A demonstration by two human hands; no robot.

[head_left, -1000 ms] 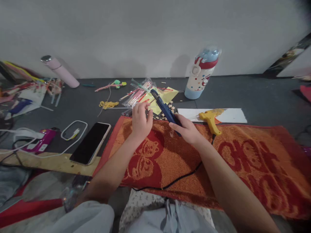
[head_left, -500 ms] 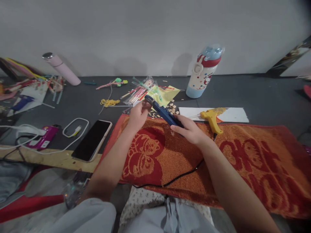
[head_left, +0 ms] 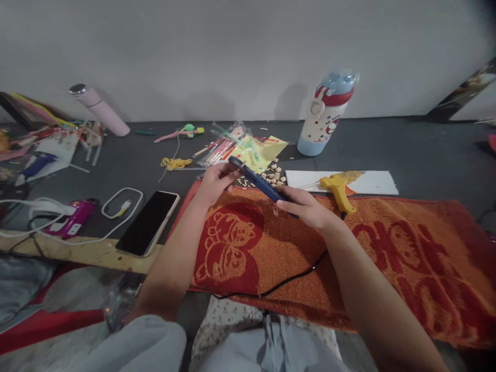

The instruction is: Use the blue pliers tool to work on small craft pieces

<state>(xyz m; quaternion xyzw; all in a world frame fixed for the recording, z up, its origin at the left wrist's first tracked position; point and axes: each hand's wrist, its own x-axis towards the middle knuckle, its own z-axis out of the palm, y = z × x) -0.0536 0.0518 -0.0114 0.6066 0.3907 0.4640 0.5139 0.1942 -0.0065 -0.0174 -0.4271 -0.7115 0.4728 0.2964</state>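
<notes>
Fingers of our right hand (head_left: 306,207) grasp the blue glue gun (head_left: 256,180) over the towel's (head_left: 271,248) far edge. Our left hand (head_left: 213,184) curls at its tip, grip unclear.

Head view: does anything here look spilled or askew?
Small wooden bits lie scattered loose past the far edge of the orange towel, by the blue glue gun in the right hand. Nothing looks broken.

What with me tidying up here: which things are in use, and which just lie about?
In use: blue glue gun, gripped by the right hand; left hand at its nozzle end; orange towel beneath.
Lying about: yellow glue gun, phone, cartoon bottle, pink flask, straw packets.
</notes>
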